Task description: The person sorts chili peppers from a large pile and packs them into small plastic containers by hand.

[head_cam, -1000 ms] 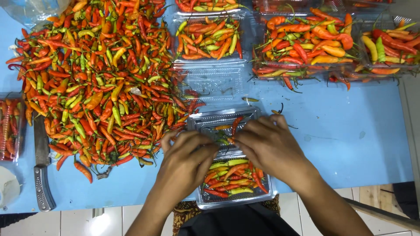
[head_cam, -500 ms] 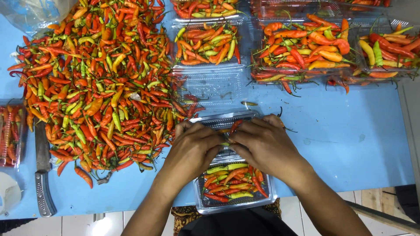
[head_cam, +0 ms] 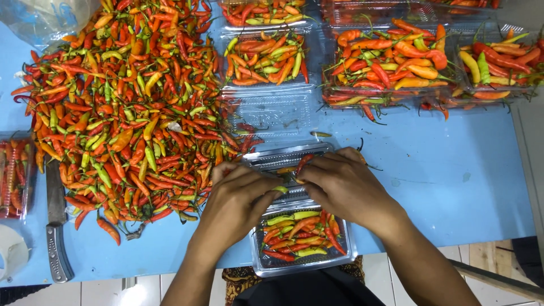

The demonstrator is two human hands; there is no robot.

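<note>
I see a clear plastic clamshell box (head_cam: 303,249) of red and green chillies at the near table edge, lid folded back; four filled clear boxes (head_cam: 391,68) line the far side; an empty one (head_cam: 272,110) lies between.

Clamshell tray (head_cam: 306,258) middle — under both hands (head_cam: 289,195)

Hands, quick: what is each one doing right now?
Left hand: fingers curled on the clear plastic box of chillies; what it holds cannot be told.
Right hand: pressing on the box's lid.
</note>
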